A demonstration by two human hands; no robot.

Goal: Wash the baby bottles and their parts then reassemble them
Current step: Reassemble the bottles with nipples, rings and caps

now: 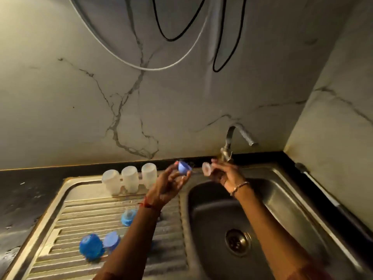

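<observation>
My left hand (172,182) holds a small blue bottle cap (184,167) at its fingertips, above the strip between drainboard and basin. My right hand (223,172) grips a clear teat (206,169) just below the tap's base. Three translucent bottle bodies (130,178) stand upside down in a row at the back of the drainboard (70,249). A blue screw ring (128,217) lies mid drainboard, partly behind my left forearm. Two more blue parts, a round cap (91,247) and a paler piece (112,240), lie nearer the front.
The steel sink basin (272,199) with its drain (237,241) is at the right. A curved tap (232,142) rises at the back, with no water seen running. Black counter (24,199) lies at the left. Cables hang on the marble wall (181,47).
</observation>
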